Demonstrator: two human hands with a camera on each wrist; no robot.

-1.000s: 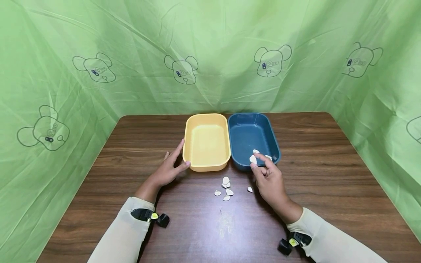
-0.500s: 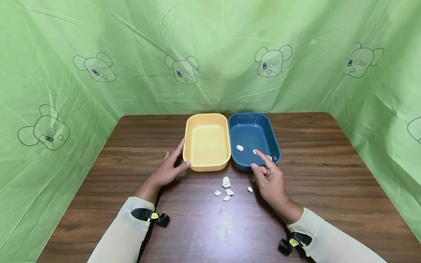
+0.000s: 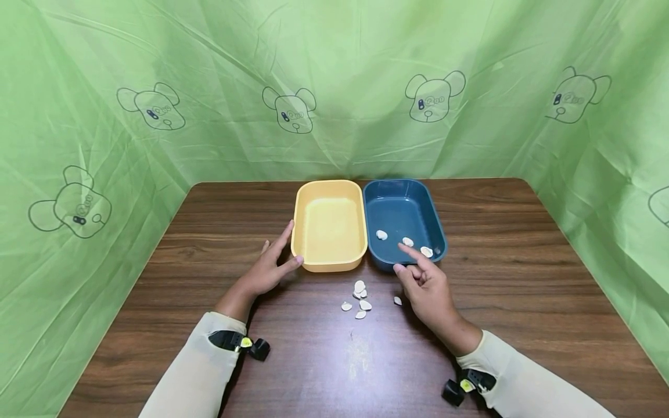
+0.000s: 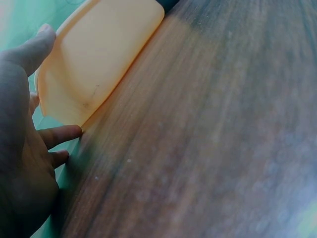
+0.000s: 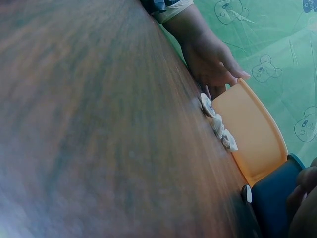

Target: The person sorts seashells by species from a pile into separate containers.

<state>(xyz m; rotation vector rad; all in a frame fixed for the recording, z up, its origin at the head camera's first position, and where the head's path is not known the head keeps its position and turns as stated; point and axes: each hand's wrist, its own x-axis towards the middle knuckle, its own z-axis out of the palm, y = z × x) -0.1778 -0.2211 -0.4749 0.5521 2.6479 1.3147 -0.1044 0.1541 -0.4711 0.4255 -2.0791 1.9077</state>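
My left hand (image 3: 266, 270) rests against the near left corner of the yellow tray (image 3: 331, 267), its fingers along the side and the thumb at the rim. Over the near rim of the blue tray (image 3: 402, 200) is my right hand (image 3: 428, 287), index finger extended, thumb apart, nothing between them. Inside the blue tray lie a white shell (image 3: 381, 235) towards the left, another shell (image 3: 408, 241) just beyond the index fingertip, and a third shell (image 3: 426, 252) near the right corner. The right wrist view shows only part of the right hand (image 5: 304, 198), at its edge.
Several white shells (image 3: 365, 305) lie loosely grouped on the wooden table (image 3: 292, 360) in front of the trays. A single shell (image 3: 398, 301) sits apart, close beside the right hand. Both trays stand side by side near the back edge, before a green curtain (image 3: 355, 116).
The right hand has let go of a shell, which now lies at the left in the blue tray. Its index finger and thumb have since shifted slightly left. The left hand stays put.
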